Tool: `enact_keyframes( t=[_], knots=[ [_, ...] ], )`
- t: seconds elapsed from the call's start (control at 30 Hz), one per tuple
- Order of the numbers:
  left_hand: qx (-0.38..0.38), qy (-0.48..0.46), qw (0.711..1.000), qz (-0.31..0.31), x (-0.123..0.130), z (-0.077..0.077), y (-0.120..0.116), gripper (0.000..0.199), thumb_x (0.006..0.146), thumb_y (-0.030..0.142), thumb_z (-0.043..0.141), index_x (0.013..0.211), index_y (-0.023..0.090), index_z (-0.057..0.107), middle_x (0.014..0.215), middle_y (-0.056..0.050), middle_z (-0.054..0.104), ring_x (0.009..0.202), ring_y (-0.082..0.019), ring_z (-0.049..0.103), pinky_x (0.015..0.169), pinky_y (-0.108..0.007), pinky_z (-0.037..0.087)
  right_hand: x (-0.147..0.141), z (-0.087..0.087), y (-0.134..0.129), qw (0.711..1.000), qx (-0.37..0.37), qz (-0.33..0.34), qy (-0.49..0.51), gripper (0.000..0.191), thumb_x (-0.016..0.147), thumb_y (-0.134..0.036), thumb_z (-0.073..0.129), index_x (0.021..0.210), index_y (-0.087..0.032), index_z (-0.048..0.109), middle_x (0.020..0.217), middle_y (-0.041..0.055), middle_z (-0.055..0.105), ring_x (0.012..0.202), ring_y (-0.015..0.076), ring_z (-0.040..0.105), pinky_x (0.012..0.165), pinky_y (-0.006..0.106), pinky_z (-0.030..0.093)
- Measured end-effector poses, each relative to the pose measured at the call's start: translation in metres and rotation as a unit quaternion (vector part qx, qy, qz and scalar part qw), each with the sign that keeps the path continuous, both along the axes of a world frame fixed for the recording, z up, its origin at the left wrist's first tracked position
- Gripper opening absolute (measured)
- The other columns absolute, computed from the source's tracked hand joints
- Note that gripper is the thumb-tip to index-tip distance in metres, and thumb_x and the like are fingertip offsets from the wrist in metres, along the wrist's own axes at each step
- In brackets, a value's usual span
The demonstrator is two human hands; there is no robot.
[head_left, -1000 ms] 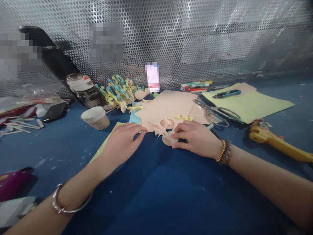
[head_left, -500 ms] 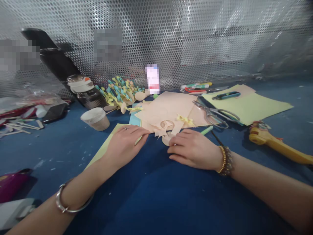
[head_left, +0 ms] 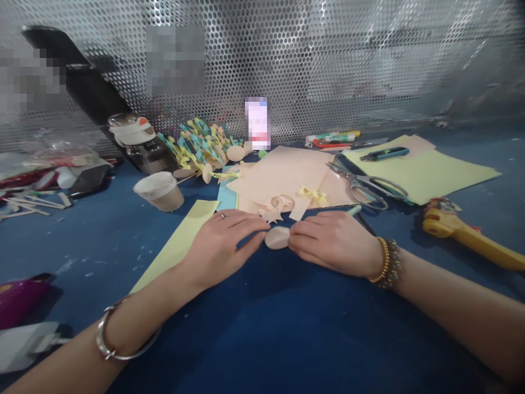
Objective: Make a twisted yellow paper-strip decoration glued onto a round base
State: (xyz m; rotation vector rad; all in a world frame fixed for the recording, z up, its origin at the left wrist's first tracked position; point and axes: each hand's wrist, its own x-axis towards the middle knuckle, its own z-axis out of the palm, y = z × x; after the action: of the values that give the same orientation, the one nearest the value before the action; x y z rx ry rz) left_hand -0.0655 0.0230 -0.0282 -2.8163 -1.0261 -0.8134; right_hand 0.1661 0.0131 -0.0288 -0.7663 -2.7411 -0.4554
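Observation:
A pale, flat round disc (head_left: 278,238) is between my hands, above the blue table. My right hand (head_left: 334,243) pinches its right edge, with the fingers bunched together. At the disc's left edge is my left hand (head_left: 223,246), its thumb and forefinger slightly apart; whether they touch the disc I cannot tell. Just behind lie curled peach paper scraps (head_left: 276,203) and a small yellow paper strip twist (head_left: 311,193) on peach paper sheets (head_left: 283,172). Yellow paper (head_left: 176,246) lies partly beneath my left forearm.
Scissors (head_left: 369,185) and a utility knife (head_left: 385,154) lie at right, near a yellow-handled tool (head_left: 463,235). A paper cup (head_left: 159,191), a dark jar (head_left: 141,145) and a bunch of paper-trimmed sticks (head_left: 205,142) stand at left. A phone (head_left: 257,123) leans against the perforated metal screen.
My right hand has drawn the disc slightly forward from the paper scraps, showing more of it. My left hand has moved right, up to the disc's edge. The view has shifted slightly.

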Motion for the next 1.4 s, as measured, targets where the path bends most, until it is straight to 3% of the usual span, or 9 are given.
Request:
enact_keyframes(
  t=[0.1,0.17,0.23,0.33,0.43,0.6,0.83,1.03,1.4],
  knots=[
    [-0.066,0.021,0.993,-0.099,0.005,-0.001,-0.005,0.019,0.089,0.025,0.052,0.104,0.021,0.064,0.106,-0.001,0.07,0.103,-0.015,0.061,0.094,-0.031,0.043,0.0,0.003,-0.005,0.996,-0.048,0.067,0.025,0.028,0.092,-0.028,0.043,0.081,-0.019,0.067,0.08,0.0013,0.068,0.068,0.0128,0.059,0.058,0.027,0.038],
    [-0.097,0.046,0.983,-0.148,0.007,-0.001,-0.007,0.02,0.09,0.025,0.05,0.103,0.022,0.065,0.108,0.001,0.07,0.103,-0.014,0.061,0.094,-0.029,0.043,0.006,0.005,-0.001,0.994,-0.073,0.037,0.068,0.028,0.091,-0.034,0.045,0.08,-0.02,0.067,0.081,0.0012,0.069,0.071,0.0133,0.061,0.06,0.027,0.04],
    [-0.11,0.048,0.98,-0.159,0.008,-0.003,-0.008,0.02,0.09,0.024,0.049,0.102,0.023,0.066,0.108,0.001,0.07,0.103,-0.014,0.061,0.093,-0.029,0.044,0.018,0.007,0.009,0.987,-0.055,-0.088,0.124,0.028,0.09,-0.036,0.047,0.079,-0.02,0.067,0.082,0.0026,0.07,0.074,0.0157,0.063,0.059,0.028,0.041],
    [-0.118,0.034,0.981,-0.149,0.008,-0.005,-0.007,0.022,0.09,0.025,0.049,0.103,0.023,0.066,0.109,0.002,0.07,0.103,-0.014,0.062,0.094,-0.031,0.044,0.039,0.006,0.029,0.932,0.001,-0.326,0.155,0.028,0.084,-0.042,0.052,0.074,-0.022,0.068,0.075,0.0042,0.069,0.061,0.0196,0.061,0.048,0.029,0.034],
    [-0.122,0.035,0.981,-0.147,0.007,-0.006,-0.008,0.023,0.09,0.027,0.049,0.105,0.024,0.066,0.11,0.001,0.069,0.104,-0.015,0.061,0.094,-0.032,0.044,0.054,-0.001,0.043,0.914,-0.048,-0.391,0.102,0.037,0.075,-0.057,0.055,0.062,-0.024,0.067,0.063,0.0037,0.066,0.051,0.0194,0.056,0.044,0.028,0.03],
    [-0.136,-0.002,0.983,-0.121,0.008,-0.005,-0.01,0.023,0.091,0.027,0.048,0.103,0.025,0.067,0.107,0.001,0.07,0.102,-0.017,0.063,0.091,-0.032,0.046,0.054,-0.004,0.043,0.923,-0.03,-0.369,0.103,0.023,0.075,-0.043,0.058,0.065,-0.025,0.068,0.069,0.0023,0.068,0.053,0.0176,0.057,0.044,0.027,0.031],
    [-0.233,-0.216,0.944,0.088,0.01,-0.007,-0.004,0.032,0.09,0.03,0.048,0.12,0.023,0.056,0.109,-0.004,0.068,0.094,-0.016,0.065,0.08,-0.026,0.054,0.034,0.009,0.025,0.954,-0.08,-0.192,0.215,0.015,0.083,-0.033,0.056,0.081,-0.021,0.066,0.082,0.003,0.067,0.059,0.0131,0.059,0.057,0.028,0.046],
    [-0.246,-0.245,0.932,0.102,0.01,-0.012,0.0,0.023,0.084,0.033,0.058,0.103,0.024,0.067,0.098,-0.001,0.072,0.078,-0.015,0.066,0.071,-0.025,0.055,0.022,0.008,0.012,0.965,-0.075,-0.11,0.228,0.012,0.085,-0.03,0.057,0.087,-0.02,0.065,0.089,0.0044,0.066,0.067,0.015,0.062,0.06,0.029,0.049],
    [-0.258,-0.266,0.921,0.116,0.006,-0.01,0.002,0.021,0.082,0.037,0.059,0.092,0.023,0.071,0.075,-0.001,0.071,0.066,-0.014,0.064,0.057,-0.022,0.05,0.023,0.007,0.012,0.959,-0.078,-0.116,0.245,0.016,0.083,-0.025,0.06,0.097,-0.019,0.066,0.096,0.0056,0.065,0.062,0.0118,0.061,0.059,0.028,0.051]
  ],
)
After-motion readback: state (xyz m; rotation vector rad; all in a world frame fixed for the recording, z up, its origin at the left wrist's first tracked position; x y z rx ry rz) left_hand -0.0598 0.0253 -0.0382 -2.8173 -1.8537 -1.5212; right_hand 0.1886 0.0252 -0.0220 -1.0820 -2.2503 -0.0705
